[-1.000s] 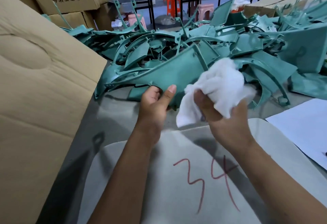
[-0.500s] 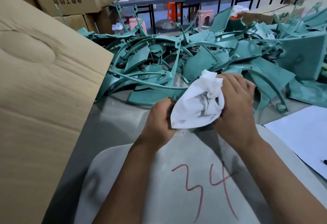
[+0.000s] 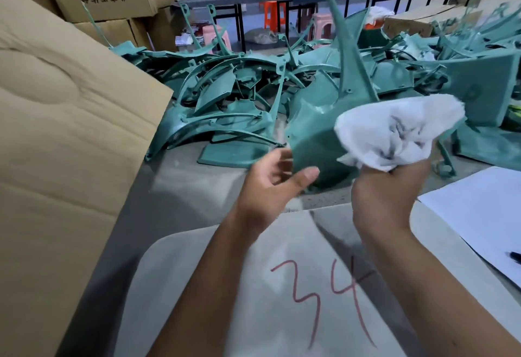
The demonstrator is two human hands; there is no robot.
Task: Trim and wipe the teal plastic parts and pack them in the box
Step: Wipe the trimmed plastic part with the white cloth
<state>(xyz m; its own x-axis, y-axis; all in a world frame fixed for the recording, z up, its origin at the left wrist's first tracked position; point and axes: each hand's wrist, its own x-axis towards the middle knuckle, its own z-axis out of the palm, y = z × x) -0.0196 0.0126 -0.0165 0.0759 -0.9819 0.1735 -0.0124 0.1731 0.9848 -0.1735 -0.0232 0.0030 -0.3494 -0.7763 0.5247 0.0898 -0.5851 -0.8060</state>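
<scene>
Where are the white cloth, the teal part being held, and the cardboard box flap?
white cloth (image 3: 394,134), head view, middle of the bunched cloth.
teal part (image 3: 313,128), head view, its broad flat panel.
cardboard box flap (image 3: 70,120), head view, its open face.

Both bare forearms reached up from the bottom of the frame toward its middle. The left hand (image 3: 275,179) gripped the lower edge of a teal plastic part (image 3: 318,136), thumb in front. Right of centre, the right hand (image 3: 390,187) clutched a bunched white cloth (image 3: 400,131) against that part.
</scene>
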